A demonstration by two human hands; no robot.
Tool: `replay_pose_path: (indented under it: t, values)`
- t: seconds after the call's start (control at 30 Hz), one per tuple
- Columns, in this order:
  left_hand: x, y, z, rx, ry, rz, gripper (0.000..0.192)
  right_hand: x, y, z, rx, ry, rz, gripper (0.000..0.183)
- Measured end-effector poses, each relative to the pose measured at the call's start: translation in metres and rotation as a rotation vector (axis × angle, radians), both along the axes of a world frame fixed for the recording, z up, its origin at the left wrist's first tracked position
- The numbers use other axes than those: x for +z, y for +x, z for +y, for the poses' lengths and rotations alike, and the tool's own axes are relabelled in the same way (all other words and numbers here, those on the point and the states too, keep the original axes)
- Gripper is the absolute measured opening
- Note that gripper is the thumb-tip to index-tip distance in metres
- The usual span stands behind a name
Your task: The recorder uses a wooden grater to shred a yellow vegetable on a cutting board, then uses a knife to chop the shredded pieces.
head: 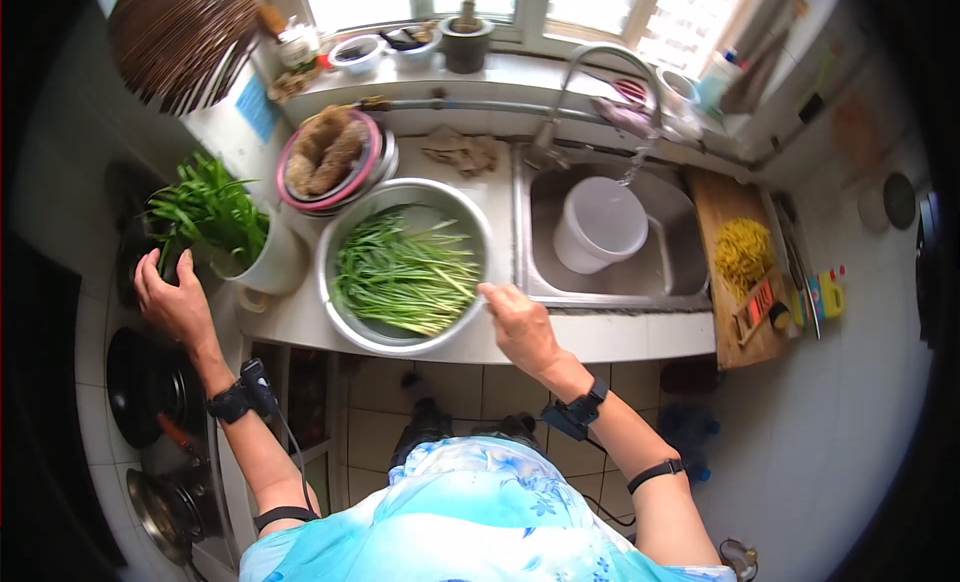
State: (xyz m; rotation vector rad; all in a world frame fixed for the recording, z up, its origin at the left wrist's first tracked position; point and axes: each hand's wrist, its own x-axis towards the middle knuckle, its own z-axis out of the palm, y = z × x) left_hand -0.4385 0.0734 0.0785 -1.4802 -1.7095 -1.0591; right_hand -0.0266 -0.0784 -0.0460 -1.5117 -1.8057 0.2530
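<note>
My left hand [176,300] is at the left, its thumb and fingers apart with nothing held. It is just below the drooping tips of broad-leaved greens [210,214], which stand in a white plastic bucket [281,252] on the counter. At the centre a metal basin [328,312] holds a layer of long green garlic chives [409,274] in what looks like shallow water. The curled fingers of my right hand [521,323] grip the basin's right rim. To the right, water from a curved faucet [581,56] runs into a white plastic tub [600,222] standing in the steel sink [536,270].
Behind the basin are stacked bowls with a pink rim [285,180], holding brown loofah-like pieces [326,154], and a crumpled cloth [461,150]. A wooden board [709,222] with yellow shreds [742,252] lies right of the sink. A black wok [135,387] is at the left.
</note>
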Motion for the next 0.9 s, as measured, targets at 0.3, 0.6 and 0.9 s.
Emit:
replay_pose_path:
  t: [0.3,0.6,0.9]
  values:
    - [-0.072,0.392,-0.094,-1.194,-0.453,-0.381,0.022,-0.026,0.206,-0.193,-0.558,-0.153,-0.026,0.033]
    - [-0.149,0.637,-0.208,-1.705,-1.346,-0.211,0.033,-0.04,0.336,-0.308,-1.06,-0.298,0.068,0.032]
    - [-0.186,0.782,-0.226,-1.642,-1.547,-0.128,0.05,-0.05,0.438,-0.297,-1.227,-0.499,0.275,0.052]
